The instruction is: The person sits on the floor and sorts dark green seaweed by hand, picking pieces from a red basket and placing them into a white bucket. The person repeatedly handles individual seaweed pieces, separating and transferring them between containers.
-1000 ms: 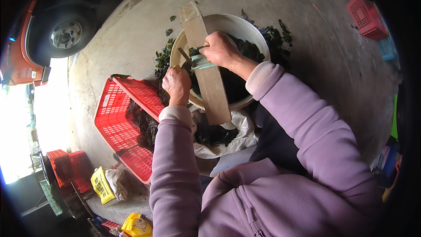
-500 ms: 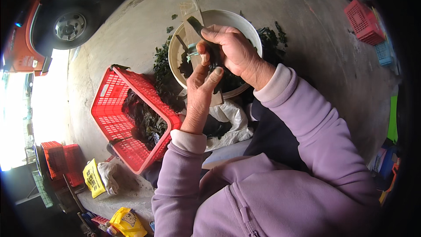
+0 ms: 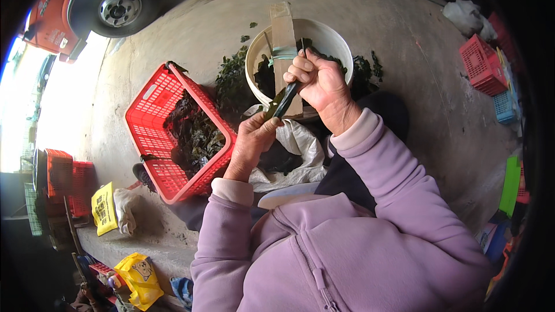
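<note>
A dark green strip of seaweed [image 3: 281,104] stretches between my two hands. My left hand [image 3: 254,137], lower down, pinches its near end. Higher up, my right hand [image 3: 325,85] is curled round the far part in a fist, above the bucket's near right side. A white bucket [image 3: 342,39] stands in front of me with dark leafy pieces inside. Across its top lies a wooden plank [image 3: 282,29] bound with a teal cord [image 3: 283,53]. To the left a red plastic basket [image 3: 147,104] is tilted toward me, holding dark, wet-looking seaweed [image 3: 193,133].
Green leafy scraps [image 3: 232,75] lie on the concrete floor beside the bucket. A white woven sack [image 3: 298,167] is bunched near my legs. A vehicle wheel [image 3: 120,8] stands far left, red crates [image 3: 483,66] at the right, and yellow bags [image 3: 105,211] at lower left.
My hands have drawn apart: the left came nearer to me, and the right closed into a fist. The strip now runs taut between them. The whole view has also shifted.
</note>
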The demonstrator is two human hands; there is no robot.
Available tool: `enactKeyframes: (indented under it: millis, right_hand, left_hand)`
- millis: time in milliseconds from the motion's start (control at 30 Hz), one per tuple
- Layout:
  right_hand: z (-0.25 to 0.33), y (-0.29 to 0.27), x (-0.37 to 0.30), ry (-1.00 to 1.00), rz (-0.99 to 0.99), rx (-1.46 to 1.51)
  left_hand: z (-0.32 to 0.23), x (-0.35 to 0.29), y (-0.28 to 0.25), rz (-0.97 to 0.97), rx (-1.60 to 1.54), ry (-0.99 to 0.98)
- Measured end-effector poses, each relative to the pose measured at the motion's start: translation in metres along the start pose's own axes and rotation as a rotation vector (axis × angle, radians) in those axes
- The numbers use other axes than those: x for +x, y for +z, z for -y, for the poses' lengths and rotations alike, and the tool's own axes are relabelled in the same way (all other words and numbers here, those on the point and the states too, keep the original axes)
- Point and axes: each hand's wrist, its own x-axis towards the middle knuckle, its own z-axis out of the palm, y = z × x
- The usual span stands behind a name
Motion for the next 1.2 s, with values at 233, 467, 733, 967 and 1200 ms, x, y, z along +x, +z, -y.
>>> enactKeyframes:
  millis: [233,467,733,967,1200]
  right_hand:
    - [-0.025,0.019,-0.002,0.086,0.075,-0.005]
    - [-0.049,0.028,-0.004,0.222,0.293,-0.036]
    - [-0.043,-0.006,0.002,0.295,-0.244,-0.695]
    - [-0.045,-0.009,0.002,0.361,-0.204,-0.444]
    - [-0.042,-0.001,-0.001,0.264,-0.066,-0.397]
  left_hand:
    - [0.033,-0.02,-0.023,-0.514,0.657,0.189]
    - [0.0,-0.014,-0.008,-0.148,-0.042,0.175]
    - [-0.011,-0.02,-0.02,-0.661,0.87,0.751]
    - [-0.009,-0.025,-0.011,-0.693,1.16,0.961]
    - [0.007,-0.017,-0.01,-0.633,0.752,0.79]
